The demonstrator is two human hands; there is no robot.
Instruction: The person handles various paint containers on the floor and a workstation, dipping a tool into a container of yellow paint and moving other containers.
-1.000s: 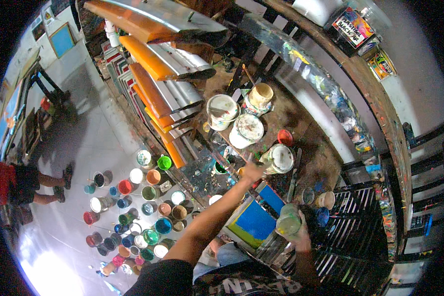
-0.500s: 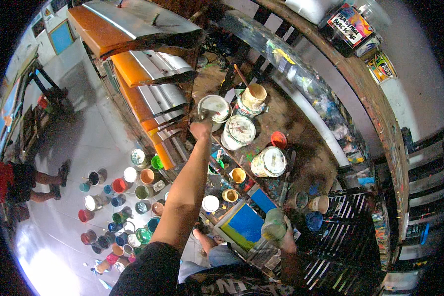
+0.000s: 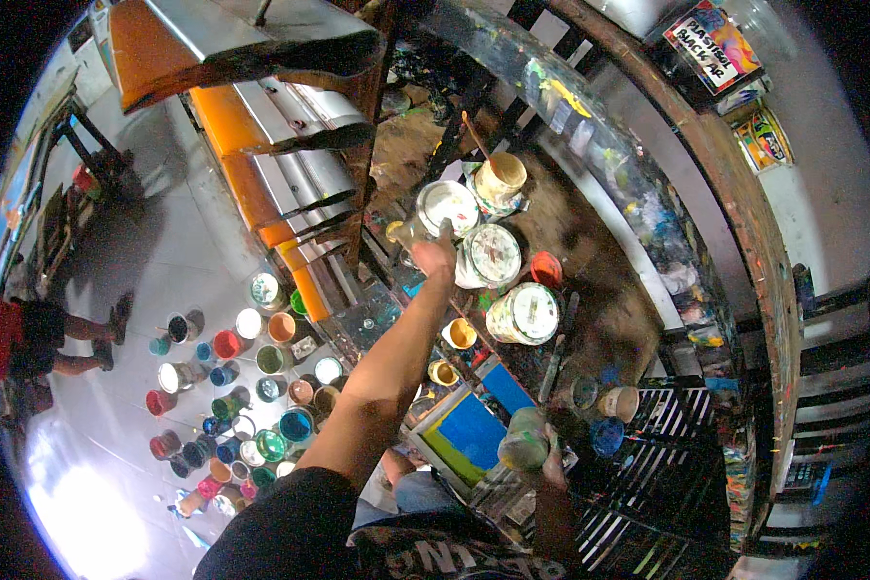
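Note:
My left arm reaches far forward. My left hand (image 3: 435, 256) is at the near edge of a white lidded tub (image 3: 447, 206), with its fingers bent. Beside those fingers is a small, see-through thing, too blurred to name. Just right of the hand stands a second white lidded tub (image 3: 493, 255). Lower right, my right hand (image 3: 554, 462) is wrapped round a cloudy, greenish plastic container (image 3: 524, 440), tilted over the corner of a framed screen (image 3: 462, 437) with a blue and yellow-green face.
Several open paint pots (image 3: 271, 361) crowd the floor at left. Silver-and-orange panels (image 3: 295, 174) jut out beyond my left arm. A third white tub (image 3: 524, 314), a red cup (image 3: 545, 269) and yellow paint cups (image 3: 459, 333) stand around the workbench. Another person's legs (image 3: 87, 333) show far left.
My left hand has shifted right, along the near side of the white tub. My right hand still holds the cloudy container, which has barely moved. The whole view has turned slightly.

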